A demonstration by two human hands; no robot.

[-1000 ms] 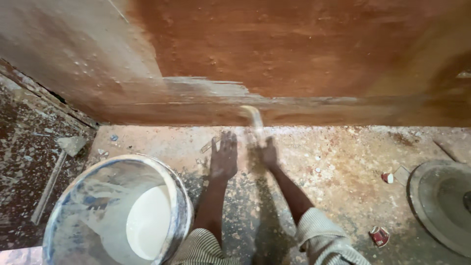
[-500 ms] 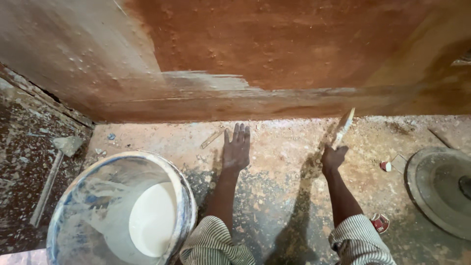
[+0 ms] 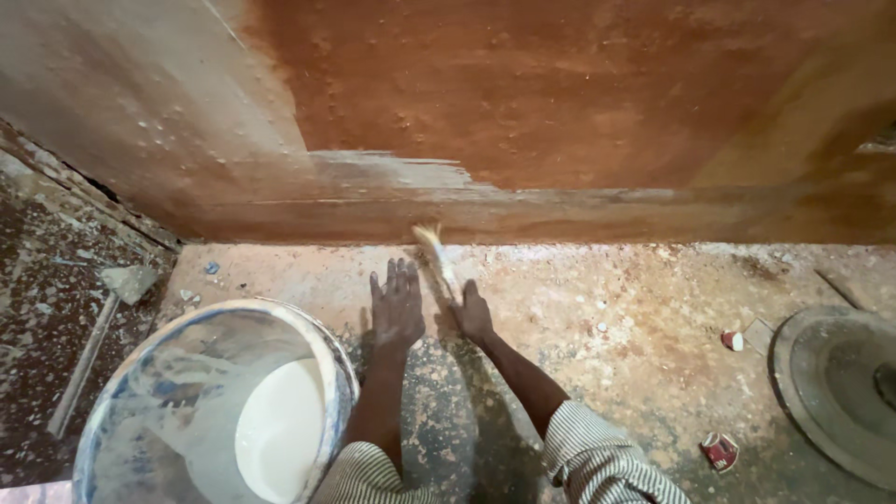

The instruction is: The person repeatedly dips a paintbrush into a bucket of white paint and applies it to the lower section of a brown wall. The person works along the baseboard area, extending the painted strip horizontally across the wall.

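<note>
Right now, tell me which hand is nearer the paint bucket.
Left. The left hand lies flat on the floor just right of the bucket; the right hand, holding the brush, is farther right.

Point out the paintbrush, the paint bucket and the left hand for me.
paintbrush (image 3: 431,239): head view, on the bristles at the wall's base.
paint bucket (image 3: 322,341): head view, on its right rim.
left hand (image 3: 397,308): head view, on the back of the hand, flat on the floor.
</note>
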